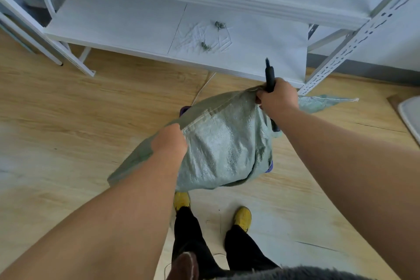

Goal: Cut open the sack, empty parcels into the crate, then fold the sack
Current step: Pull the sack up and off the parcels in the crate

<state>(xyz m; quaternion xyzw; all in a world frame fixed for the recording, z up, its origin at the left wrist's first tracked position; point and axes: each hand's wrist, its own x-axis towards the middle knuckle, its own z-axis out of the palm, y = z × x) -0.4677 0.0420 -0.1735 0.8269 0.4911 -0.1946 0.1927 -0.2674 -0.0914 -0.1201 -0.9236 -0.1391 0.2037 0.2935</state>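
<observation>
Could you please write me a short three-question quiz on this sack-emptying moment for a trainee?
1. True or false: both hands grip the green woven sack.
2. Which hand also holds the black utility knife? A) left hand B) right hand C) neither
3. Fill in: the knife's tip points toward the white ____.

Key
1. True: each hand holds the sack's upper edge.
2. B: the right hand holds both sack and knife.
3. Shelf: the knife's tip points away from the person, toward the shelf's lower board.
</observation>
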